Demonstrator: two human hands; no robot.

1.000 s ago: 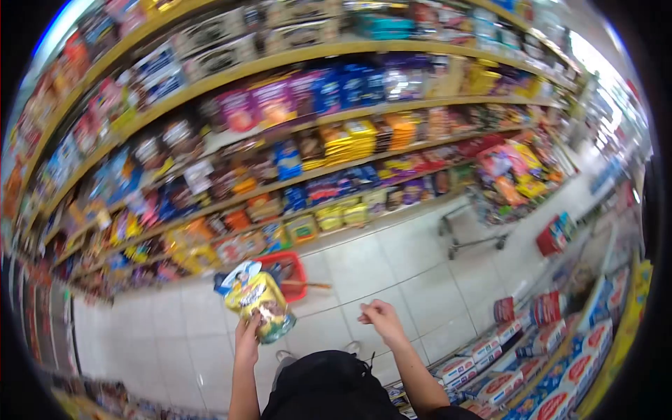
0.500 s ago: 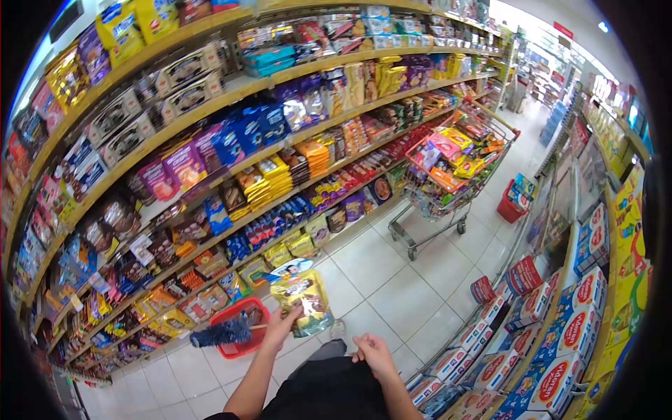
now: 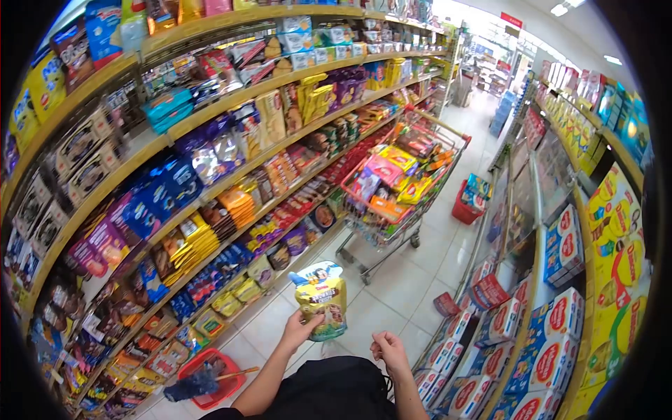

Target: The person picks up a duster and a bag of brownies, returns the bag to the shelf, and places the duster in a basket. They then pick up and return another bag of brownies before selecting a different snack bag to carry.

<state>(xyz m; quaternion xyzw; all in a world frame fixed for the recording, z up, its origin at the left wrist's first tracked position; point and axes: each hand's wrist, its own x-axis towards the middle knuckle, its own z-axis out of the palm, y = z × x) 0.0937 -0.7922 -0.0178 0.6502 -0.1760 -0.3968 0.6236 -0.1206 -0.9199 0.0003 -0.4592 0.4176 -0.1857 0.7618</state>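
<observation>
My left hand (image 3: pixel 299 333) grips the lower left edge of a yellow snack pouch (image 3: pixel 327 297), with the thumb across its front. The pouch stands upright, and a blue and white cartoon top rises above its yellow body. My right hand (image 3: pixel 390 350) is a little to the right, apart from the pouch, with its fingers curled in and nothing visible in them. Down to the left, a blue duster (image 3: pixel 192 385) with a wooden handle lies across a red basket (image 3: pixel 234 381) on the floor.
Long shelves (image 3: pixel 231 91) of packaged snacks line the left side. Ahead stands a shopping cart (image 3: pixel 392 234) heaped with colourful packets, and a second red basket (image 3: pixel 467 210) sits beyond it. Shelves of boxed milk (image 3: pixel 553 350) run along the right.
The view has turned right and moved forward along the aisle. My left hand has raised the pouch, which now faces me more squarely. My right hand stays curled.
</observation>
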